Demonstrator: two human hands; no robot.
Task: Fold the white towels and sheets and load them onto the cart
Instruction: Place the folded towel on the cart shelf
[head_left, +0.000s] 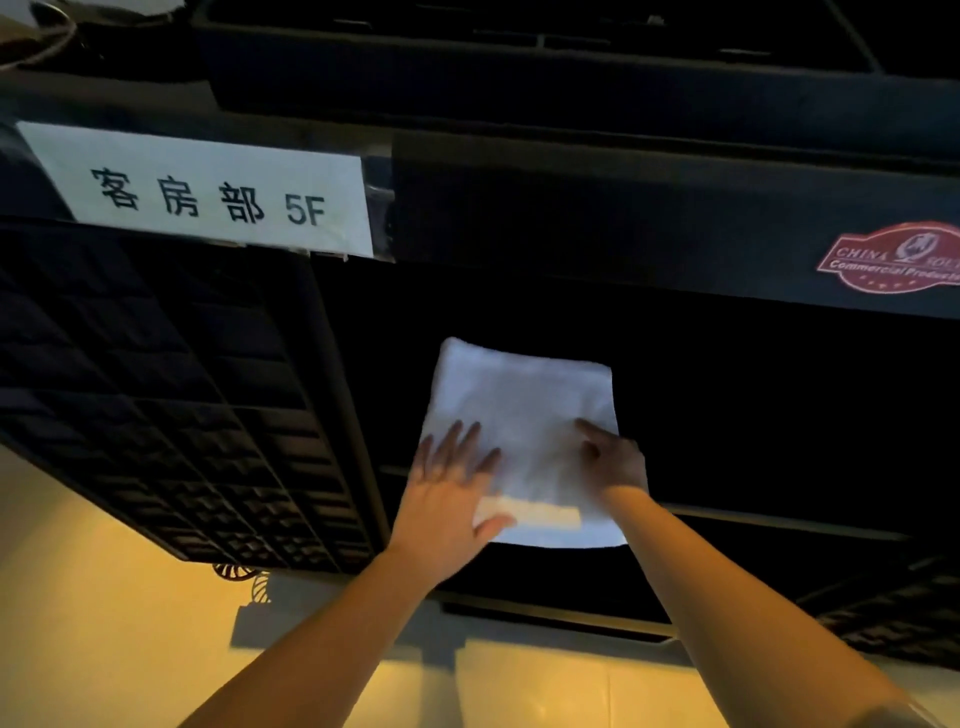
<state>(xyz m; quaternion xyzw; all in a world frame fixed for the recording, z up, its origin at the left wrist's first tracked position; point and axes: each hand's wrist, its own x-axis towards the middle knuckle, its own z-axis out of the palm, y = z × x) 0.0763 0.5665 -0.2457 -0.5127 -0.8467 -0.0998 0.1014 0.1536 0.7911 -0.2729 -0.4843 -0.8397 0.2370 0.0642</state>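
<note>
The folded towel (522, 431) lay flat on a dark shelf (753, 415) inside the cart (623, 218), its near edge toward the person and its long axis running away from them, into the opening. Both hands were on its near half. The left hand (449, 493) lay across the near-left corner with fingers spread and straight, thumb out along the front edge by a pale strip (530, 512); that grip was flat and pressing, not pinching. The right hand (615, 460) touched the right edge, forefinger stretched onto the cloth; its other fingers seemed curled, but whether they pinched the towel's edge could not be told in the dim light.

The towel thus lay ahead of and between the two hands, with most of its length farther in. Neither hand was clearly nearer; the left covered more cloth. Any further push would likely run along the long axis, deeper onto the shelf. A label (202, 192) reading 5F was stuck on the cart's upper left, and a red badge (893, 260) at its right.
</note>
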